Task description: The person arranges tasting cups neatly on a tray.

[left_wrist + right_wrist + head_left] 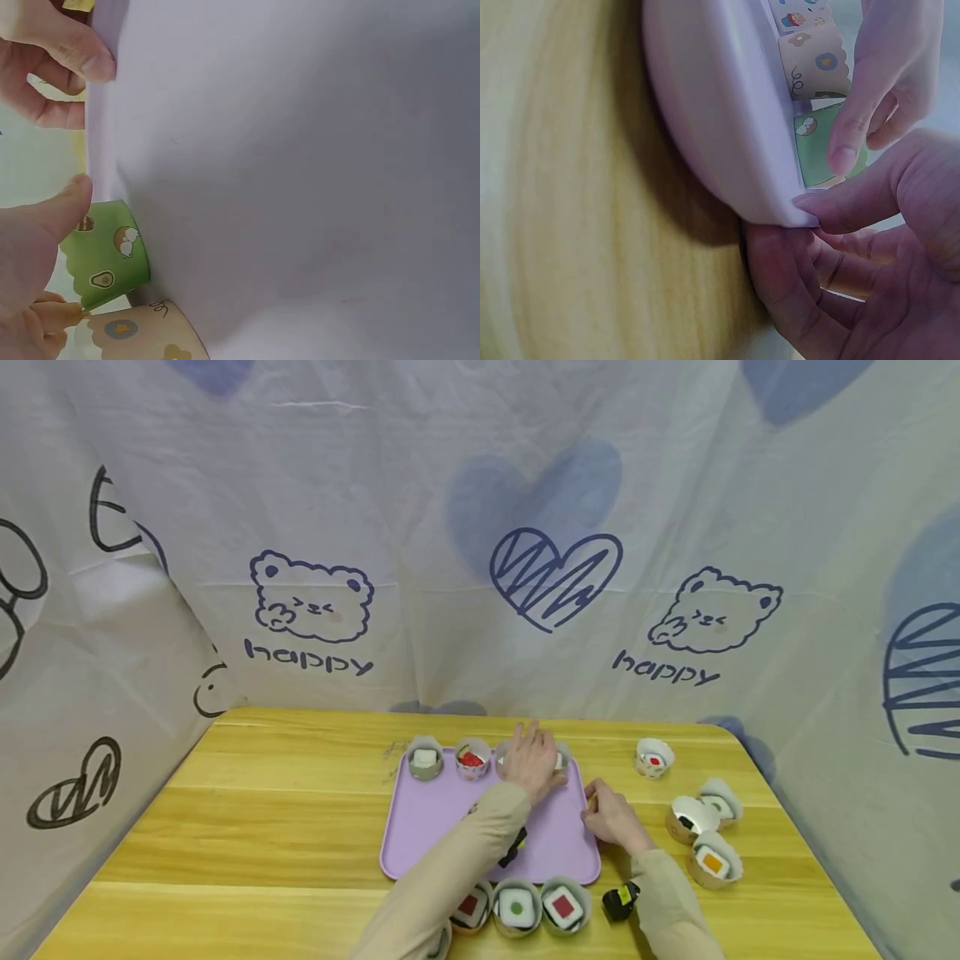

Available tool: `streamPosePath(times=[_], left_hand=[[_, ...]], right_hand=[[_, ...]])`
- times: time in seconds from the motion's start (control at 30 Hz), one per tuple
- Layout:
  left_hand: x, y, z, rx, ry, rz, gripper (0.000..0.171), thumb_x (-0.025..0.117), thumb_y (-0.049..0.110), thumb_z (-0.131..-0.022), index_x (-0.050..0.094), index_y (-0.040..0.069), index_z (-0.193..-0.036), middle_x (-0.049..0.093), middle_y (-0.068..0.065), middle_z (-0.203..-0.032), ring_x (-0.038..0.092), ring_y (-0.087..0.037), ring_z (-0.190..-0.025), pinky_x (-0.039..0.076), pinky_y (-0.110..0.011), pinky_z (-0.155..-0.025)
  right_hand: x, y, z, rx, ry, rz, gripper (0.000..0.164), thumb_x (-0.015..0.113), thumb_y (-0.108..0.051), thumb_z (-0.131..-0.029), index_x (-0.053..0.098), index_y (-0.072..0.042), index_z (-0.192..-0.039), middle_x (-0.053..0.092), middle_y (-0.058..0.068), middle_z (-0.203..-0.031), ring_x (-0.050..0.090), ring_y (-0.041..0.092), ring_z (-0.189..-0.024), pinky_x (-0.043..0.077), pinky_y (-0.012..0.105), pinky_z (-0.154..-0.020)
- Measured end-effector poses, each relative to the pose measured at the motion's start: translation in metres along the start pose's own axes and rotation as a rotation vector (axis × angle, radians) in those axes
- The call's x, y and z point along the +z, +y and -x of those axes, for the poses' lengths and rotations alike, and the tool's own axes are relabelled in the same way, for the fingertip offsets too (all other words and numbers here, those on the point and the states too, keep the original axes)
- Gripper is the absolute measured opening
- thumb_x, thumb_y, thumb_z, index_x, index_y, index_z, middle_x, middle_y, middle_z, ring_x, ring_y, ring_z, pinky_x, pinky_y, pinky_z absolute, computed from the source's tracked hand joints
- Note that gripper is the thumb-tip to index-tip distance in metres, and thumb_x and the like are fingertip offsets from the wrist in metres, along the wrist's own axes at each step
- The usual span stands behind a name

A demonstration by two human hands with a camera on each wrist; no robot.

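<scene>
A light purple tray (487, 827) lies on the table, with a row of paper cups along its far edge. One of these cups holds a white piece (424, 758), another something red (471, 759). My left hand (531, 764) reaches over the right end of the row. Its thumb and fingers lie on either side of a green paper cup (112, 255), beside a peach paper cup (150, 334). At the tray's right edge, my right hand (611, 817) pinches the rim between thumb and fingers. The contents of the green cup are mostly hidden by my left hand.
Paper cups with toy sushi pieces (517, 907) stand in front of the tray, partly behind my left sleeve (450, 868). To its right are a single cup (655, 758) and a cluster including a cup with an orange-topped piece (715, 860). A printed cloth (450, 677) hangs behind the table.
</scene>
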State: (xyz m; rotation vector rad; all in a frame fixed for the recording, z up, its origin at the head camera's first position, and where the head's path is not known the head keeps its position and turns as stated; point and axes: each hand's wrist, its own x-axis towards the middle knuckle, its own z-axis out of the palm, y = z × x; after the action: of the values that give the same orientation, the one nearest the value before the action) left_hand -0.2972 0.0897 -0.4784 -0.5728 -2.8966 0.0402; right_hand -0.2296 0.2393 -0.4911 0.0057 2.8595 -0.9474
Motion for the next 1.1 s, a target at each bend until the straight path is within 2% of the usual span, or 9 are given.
streamPosePath(times=[0.1,0.27,0.47,0.73,0.9,1.1], left_hand=[[-0.003,-0.003,0.003,0.002,-0.057,0.052,0.092,0.068,0.064,-0.085,0.040,0.006,-0.151,0.050,-0.003,-0.154,0.029,-0.019,-0.154,0.018,-0.040,-0.130],[-0.011,-0.011,0.011,0.036,-0.079,0.171,0.093,0.069,0.061,-0.086,0.035,0.006,-0.153,0.044,-0.005,-0.158,0.022,-0.021,-0.157,0.012,-0.042,-0.131],[-0.024,-0.026,0.027,0.072,-0.060,0.356,0.089,0.073,0.052,-0.087,0.037,0.003,-0.152,0.044,-0.010,-0.158,0.022,-0.025,-0.156,0.013,-0.045,-0.131],[-0.035,-0.045,0.044,0.112,-0.018,0.516,0.087,0.079,0.044,-0.085,0.040,0.001,-0.150,0.045,-0.015,-0.156,0.024,-0.032,-0.155,0.014,-0.049,-0.130],[-0.043,-0.059,0.057,0.112,-0.021,0.636,0.084,0.078,0.038,-0.086,0.039,-0.001,-0.150,0.042,-0.019,-0.157,0.022,-0.037,-0.155,0.014,-0.054,-0.129],[-0.048,-0.075,0.071,0.103,0.008,0.700,0.081,0.078,0.034,-0.086,0.041,-0.003,-0.148,0.044,-0.023,-0.154,0.027,-0.043,-0.152,0.016,-0.059,-0.127]], right_hand=[[0.000,-0.001,0.000,0.007,-0.009,-0.004,0.027,0.059,-0.001,-0.088,0.053,0.004,-0.114,0.059,0.010,-0.080,0.056,0.018,-0.064,0.045,0.027,-0.054],[0.000,-0.001,-0.001,0.016,-0.014,-0.008,0.027,0.059,-0.001,-0.089,0.053,0.003,-0.115,0.059,0.010,-0.080,0.057,0.018,-0.064,0.045,0.026,-0.055],[0.000,0.000,0.000,0.014,-0.018,-0.011,0.028,0.059,-0.002,-0.088,0.052,0.004,-0.115,0.058,0.010,-0.080,0.056,0.018,-0.065,0.045,0.027,-0.055],[0.000,0.001,0.000,0.003,-0.005,-0.005,0.028,0.058,-0.002,-0.088,0.052,0.004,-0.115,0.058,0.010,-0.081,0.055,0.019,-0.066,0.044,0.026,-0.056],[0.000,0.000,0.001,-0.003,-0.005,0.006,0.027,0.058,-0.002,-0.088,0.052,0.004,-0.114,0.058,0.010,-0.082,0.056,0.019,-0.067,0.045,0.027,-0.057],[0.000,0.000,0.001,0.000,-0.015,0.002,0.029,0.057,-0.002,-0.088,0.051,0.005,-0.116,0.058,0.011,-0.083,0.056,0.019,-0.068,0.045,0.027,-0.057]])
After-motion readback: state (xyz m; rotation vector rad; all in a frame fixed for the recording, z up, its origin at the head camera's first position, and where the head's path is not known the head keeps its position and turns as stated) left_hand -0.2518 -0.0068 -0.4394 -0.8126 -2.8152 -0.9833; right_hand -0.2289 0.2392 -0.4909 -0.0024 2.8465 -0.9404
